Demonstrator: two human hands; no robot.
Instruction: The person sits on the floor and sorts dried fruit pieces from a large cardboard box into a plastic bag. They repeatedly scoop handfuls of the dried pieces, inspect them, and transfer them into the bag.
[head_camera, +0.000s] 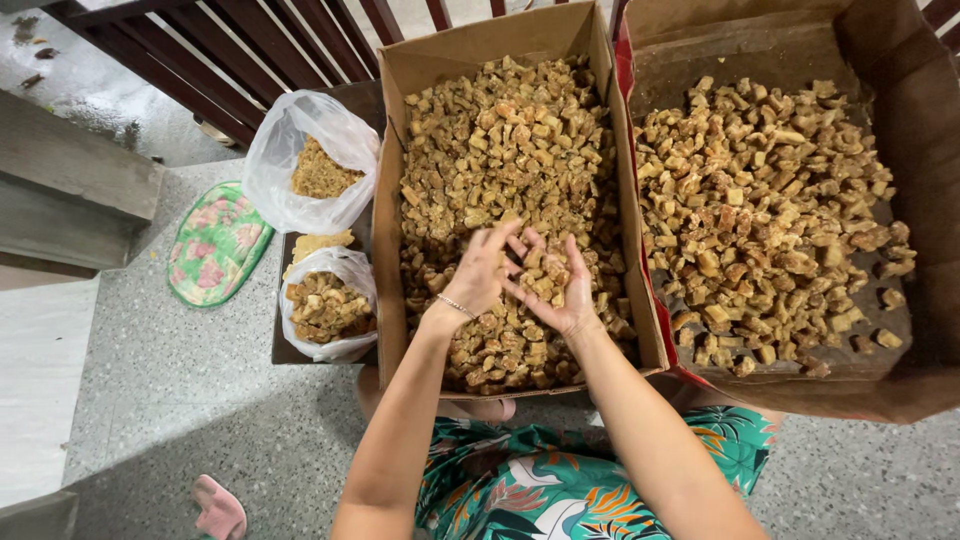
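A tall cardboard box in front of me is full of small brown, sugary cubes. Both my hands are inside it, near its front half. My left hand, with a thin bracelet at the wrist, cups several cubes with its fingers bent. My right hand lies palm up right beside it, with cubes resting in the palm. The two hands touch at the fingers over the heap.
A second, wider cardboard box with the same cubes stands at the right. At the left, two clear plastic bags hold crumbs and cubes. A floral mat, a wooden railing and a pink slipper lie on the speckled floor.
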